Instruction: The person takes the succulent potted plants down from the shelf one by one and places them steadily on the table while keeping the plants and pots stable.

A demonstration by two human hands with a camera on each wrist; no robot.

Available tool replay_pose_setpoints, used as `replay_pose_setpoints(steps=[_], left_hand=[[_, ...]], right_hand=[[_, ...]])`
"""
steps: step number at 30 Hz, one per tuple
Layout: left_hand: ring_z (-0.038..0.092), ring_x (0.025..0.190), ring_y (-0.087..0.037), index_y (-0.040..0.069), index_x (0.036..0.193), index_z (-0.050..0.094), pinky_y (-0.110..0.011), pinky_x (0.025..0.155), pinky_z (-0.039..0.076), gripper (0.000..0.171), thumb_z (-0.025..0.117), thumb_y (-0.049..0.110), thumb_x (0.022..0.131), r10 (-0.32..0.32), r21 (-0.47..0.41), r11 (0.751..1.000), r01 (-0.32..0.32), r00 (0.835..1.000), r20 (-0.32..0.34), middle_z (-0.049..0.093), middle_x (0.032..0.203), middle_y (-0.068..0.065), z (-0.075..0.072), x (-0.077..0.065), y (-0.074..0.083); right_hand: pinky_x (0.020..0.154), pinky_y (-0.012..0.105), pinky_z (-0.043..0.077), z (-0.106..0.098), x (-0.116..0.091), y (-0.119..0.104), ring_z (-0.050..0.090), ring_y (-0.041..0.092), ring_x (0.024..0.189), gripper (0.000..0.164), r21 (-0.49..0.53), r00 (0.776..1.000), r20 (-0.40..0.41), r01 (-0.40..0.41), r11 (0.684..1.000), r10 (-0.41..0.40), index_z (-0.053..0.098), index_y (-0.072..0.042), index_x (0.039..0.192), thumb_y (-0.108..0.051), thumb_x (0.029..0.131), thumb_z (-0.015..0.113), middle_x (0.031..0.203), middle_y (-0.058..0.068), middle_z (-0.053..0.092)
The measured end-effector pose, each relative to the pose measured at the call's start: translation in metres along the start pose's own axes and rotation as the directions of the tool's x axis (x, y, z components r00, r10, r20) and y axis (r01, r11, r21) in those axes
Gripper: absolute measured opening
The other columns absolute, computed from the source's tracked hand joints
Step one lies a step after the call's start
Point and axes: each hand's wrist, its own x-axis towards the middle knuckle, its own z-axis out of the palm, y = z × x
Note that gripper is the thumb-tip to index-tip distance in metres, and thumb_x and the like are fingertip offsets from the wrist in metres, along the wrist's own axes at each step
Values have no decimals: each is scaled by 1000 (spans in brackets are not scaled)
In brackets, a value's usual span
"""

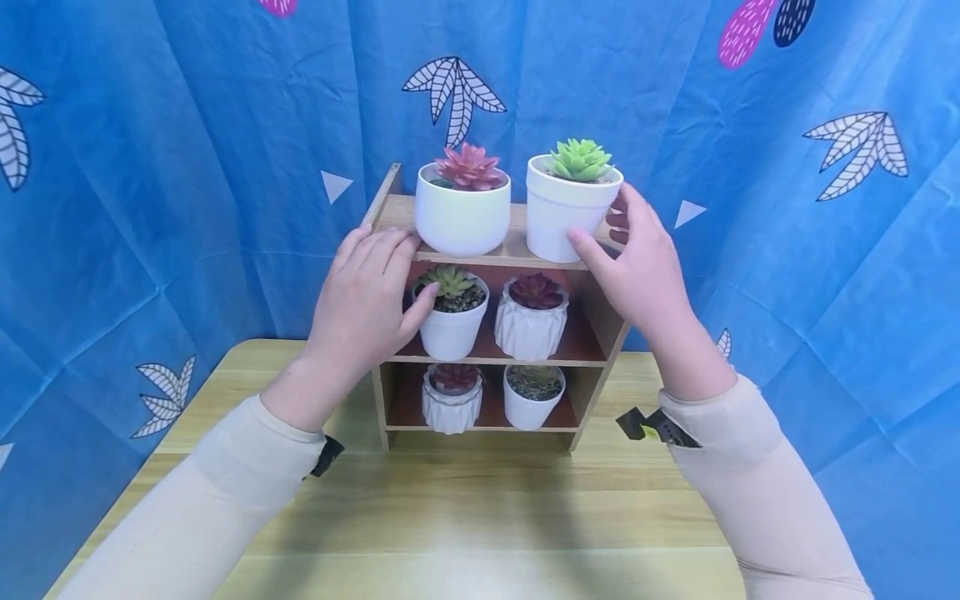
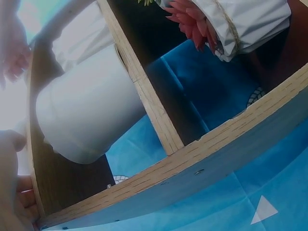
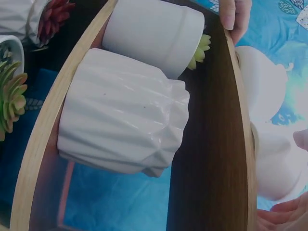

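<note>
Head view has my left hand furthest left, fingers loosely laid over the top corner of the little wooden shelf, thumb sticking out apart from them. It's not wrapped round anything; I'd guess it's there so the whole thing doesn't tip or slide. That thumb passes in front of the white pot with the grey-green plant, middle level, and I honestly can't tell if they touch.

Next along the top board is the round white bowl with a pinkish-red succulent. Bottom left is a small ridged pot. Looks like two per level, side by side, probably so every plant shows from the front.

Moving right: another ridged pot with a dark red plant on the middle level, and a plain white pot below it.

Top right is the white pot with the bright green succulent, right at the board's front edge, a small gap from the bowl. My right hand has it, thumb on the front, fingers bent round the far side. Makes sense imo: a side pinch stays off the leaves. Can't tell how much weight the board is taking.
</note>
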Motion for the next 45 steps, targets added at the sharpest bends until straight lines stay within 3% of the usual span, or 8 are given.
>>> replay_pose_setpoints(steps=[9, 45], left_hand=[[52, 128, -36, -4, 134, 56, -46, 120, 22, 60, 65, 38, 92, 7, -4, 1000, -7, 1000, -15, 59, 134, -20, 0, 0, 0], [53, 126, -37, -5, 133, 56, -47, 120, 24, 60, 66, 37, 92, 2, -18, 1000, -3, 1000, -27, 60, 133, -22, 1, 0, -2]], right_hand=[[109, 48, 43, 5, 6, -3, 49, 28, 134, 92, 122, 995, 67, -86, 989, 78, 24, -15, 157, -58, 87, 67, 149, 10, 46], [104, 47, 41, 8, 19, -10, 48, 25, 125, 91, 292, 995, 64, -95, 952, 79, 20, -12, 154, -47, 87, 72, 145, 11, 42]])
